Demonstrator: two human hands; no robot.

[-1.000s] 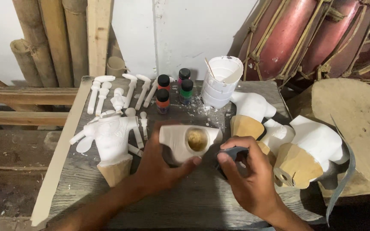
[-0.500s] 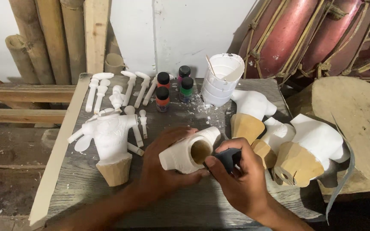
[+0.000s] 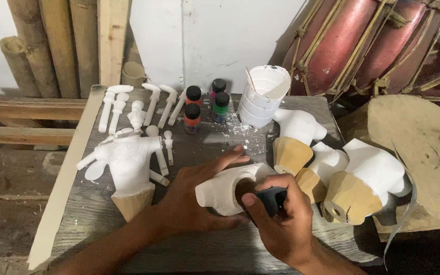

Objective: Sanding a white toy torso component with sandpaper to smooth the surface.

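Head view: a white-coated carved wooden torso piece (image 3: 227,189) is held on its side on the grey plank table (image 3: 215,137), low at centre. It is clasped by the left hand (image 3: 192,196); a small dark block (image 3: 272,199) is pinched in the right hand (image 3: 281,216). The piece is judged rigid, light and chip-prone; the solid flanks are best gripped.

A white-coated carved wooden torso (image 3: 227,188) is showing a tan hollow; small paint bottles (image 3: 193,118) are wearing black caps; the weathered plank counter (image 3: 215,142) is looking grey.
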